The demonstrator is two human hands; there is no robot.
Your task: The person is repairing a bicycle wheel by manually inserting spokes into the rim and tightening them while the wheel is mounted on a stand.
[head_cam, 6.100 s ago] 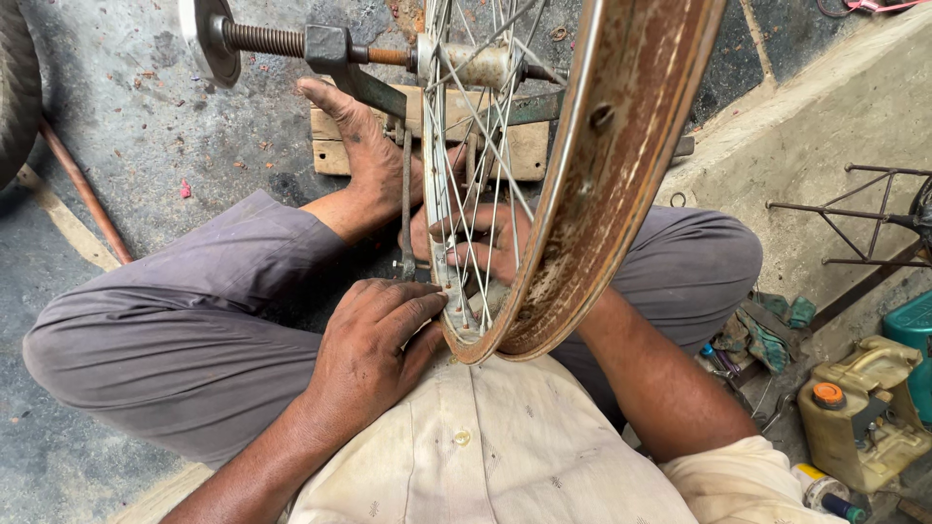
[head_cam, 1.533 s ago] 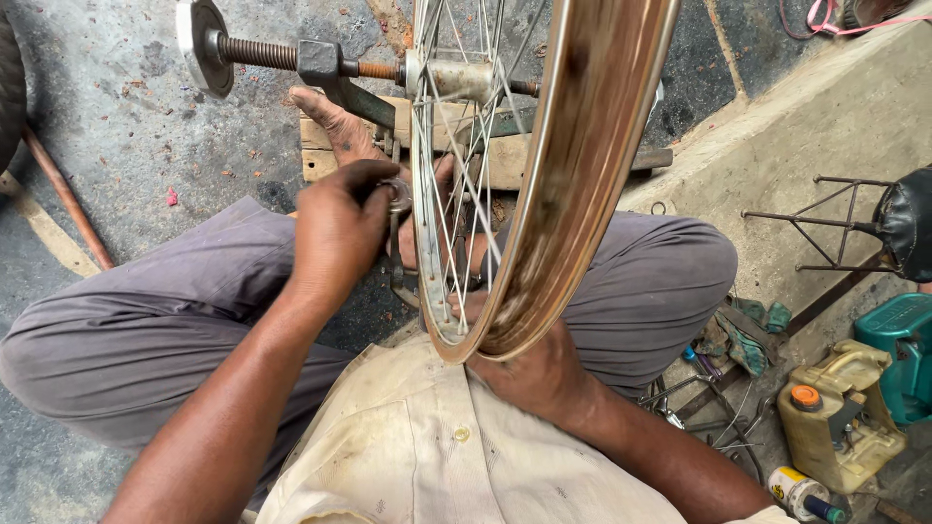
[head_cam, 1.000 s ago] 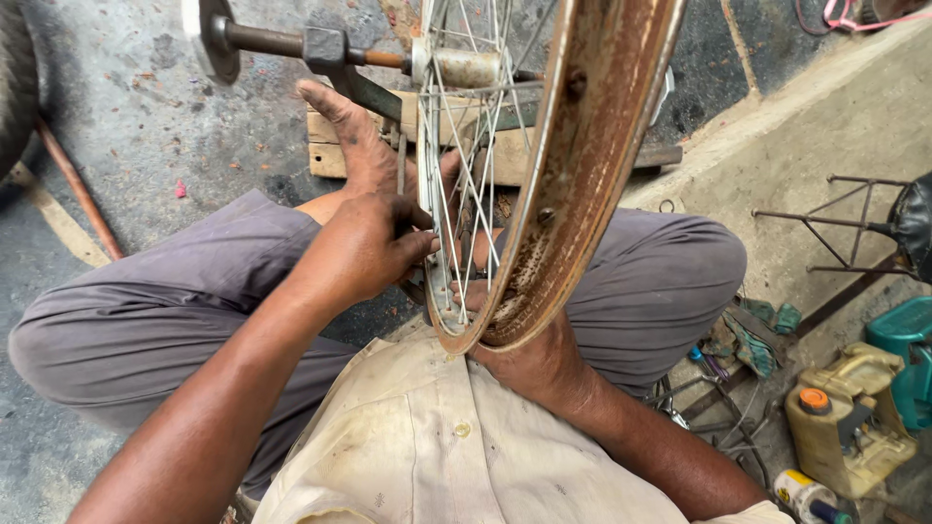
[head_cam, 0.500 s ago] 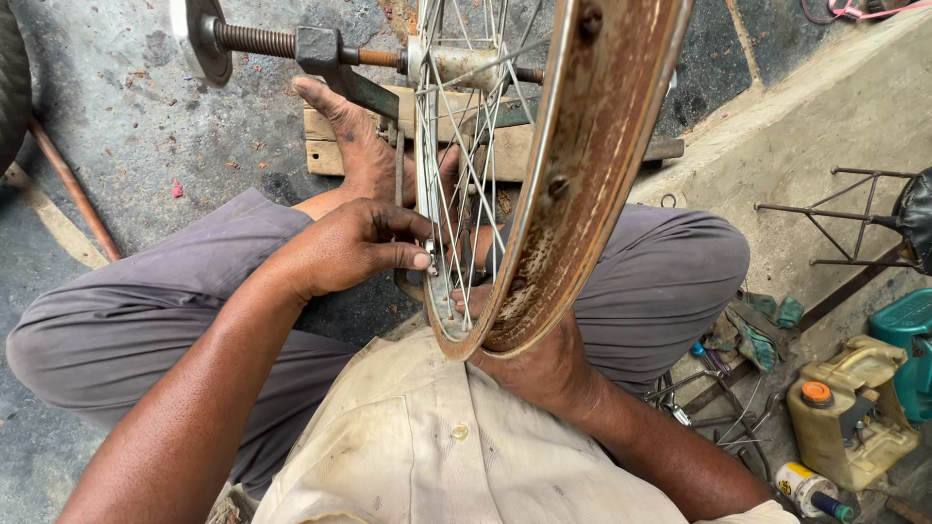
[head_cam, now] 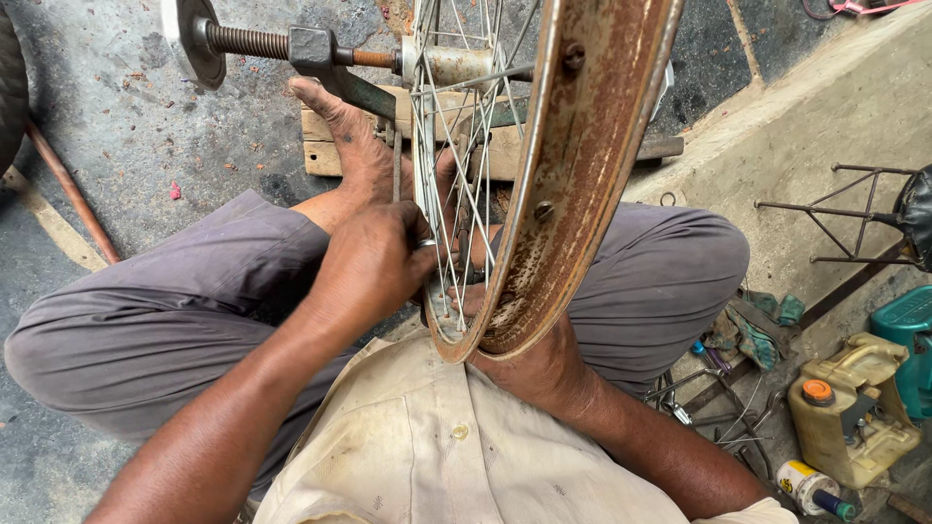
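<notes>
So left hand (head_cam: pixel 374 267) pinches a small tool on a spoke (head_cam: pixel 456 184) — right hand (head_cam: pixel 529 364) grips the rim (head_cam: pixel 573 184) underneath; small turns, rim steady.

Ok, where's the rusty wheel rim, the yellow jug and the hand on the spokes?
rusty wheel rim (head_cam: pixel 573 194), head view, on its brown outer band.
yellow jug (head_cam: pixel 849 422), head view, on its side wall.
left hand (head_cam: pixel 374 267), head view, on its back.
</notes>
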